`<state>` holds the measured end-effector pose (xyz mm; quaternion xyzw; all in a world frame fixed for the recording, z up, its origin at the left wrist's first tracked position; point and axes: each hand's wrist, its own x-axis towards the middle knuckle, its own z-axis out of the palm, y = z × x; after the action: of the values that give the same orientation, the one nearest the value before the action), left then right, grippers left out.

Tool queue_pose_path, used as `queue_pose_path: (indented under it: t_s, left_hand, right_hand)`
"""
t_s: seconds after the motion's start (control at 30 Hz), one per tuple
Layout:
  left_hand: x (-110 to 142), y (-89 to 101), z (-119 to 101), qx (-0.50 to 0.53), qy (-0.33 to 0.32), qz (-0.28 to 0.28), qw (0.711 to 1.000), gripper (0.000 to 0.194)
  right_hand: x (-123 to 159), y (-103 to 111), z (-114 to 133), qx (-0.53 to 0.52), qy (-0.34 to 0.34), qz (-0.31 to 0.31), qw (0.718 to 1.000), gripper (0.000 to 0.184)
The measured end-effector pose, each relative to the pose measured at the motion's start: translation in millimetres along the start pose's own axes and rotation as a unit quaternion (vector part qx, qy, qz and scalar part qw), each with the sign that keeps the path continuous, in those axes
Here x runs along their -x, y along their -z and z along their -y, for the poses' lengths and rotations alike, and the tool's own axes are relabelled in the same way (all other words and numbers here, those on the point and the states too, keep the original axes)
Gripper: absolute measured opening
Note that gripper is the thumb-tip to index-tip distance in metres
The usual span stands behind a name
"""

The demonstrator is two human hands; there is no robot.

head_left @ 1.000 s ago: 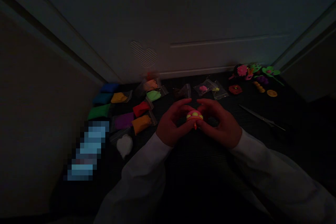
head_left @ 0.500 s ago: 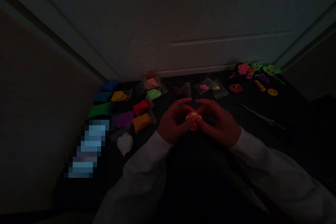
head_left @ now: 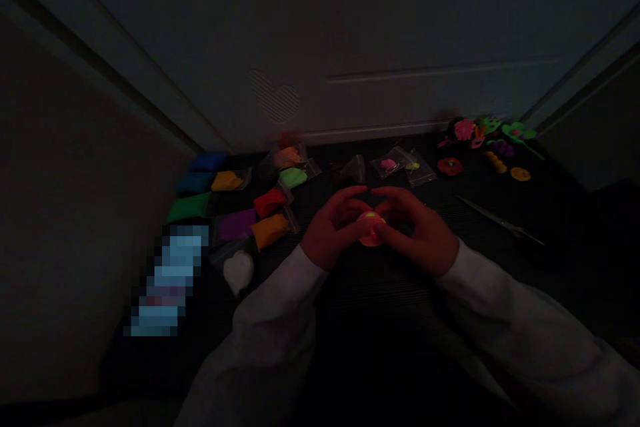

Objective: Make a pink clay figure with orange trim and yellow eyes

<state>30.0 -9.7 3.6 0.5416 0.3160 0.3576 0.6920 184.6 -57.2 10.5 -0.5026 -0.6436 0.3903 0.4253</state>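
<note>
Between my two hands sits a small round pink-red clay piece [head_left: 370,238] with a yellow-green patch on its upper side. My left hand [head_left: 334,230] curls around its left edge, with the thumb pressed on it. From the other side my right hand [head_left: 419,232] holds it the same way, its thumb on the right edge. The fingers of both hands arch behind the piece, and their tips are partly hidden. In the dim light its fine detail cannot be made out.
Bags of coloured clay, such as a purple one [head_left: 237,225], an orange one [head_left: 271,232] and a white one [head_left: 239,271], lie left. Scissors [head_left: 500,220] lie right. Several shaped clay pieces, including a pink flower [head_left: 464,129], lie back right. A blurred bright screen [head_left: 167,280] stands at left.
My thumbs have shifted slightly on the clay piece, so more of its pink front shows. Both hands stay in nearly the same place.
</note>
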Motion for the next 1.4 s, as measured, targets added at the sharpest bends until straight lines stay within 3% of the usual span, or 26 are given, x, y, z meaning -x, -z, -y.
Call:
queue_pose_path:
  t_s: [0.47, 0.8, 1.4]
  left_hand:
    - [0, -2.6, 0, -0.029, 0.015, -0.02, 0.999, 0.046]
    - [-2, 2.5, 8, 0.033, 0.045, -0.007, 0.998, 0.051]
    - [-4, 2.4, 10, 0.049, 0.062, -0.027, 0.997, 0.048]
  right_hand:
    - [-3, -1, -4, -0.061, -0.046, -0.019, 0.997, 0.045]
    - [-7, 1, -3, -0.138, -0.115, -0.03, 0.983, 0.041]
    - [-6, 0, -8, -0.153, -0.116, -0.013, 0.981, 0.045]
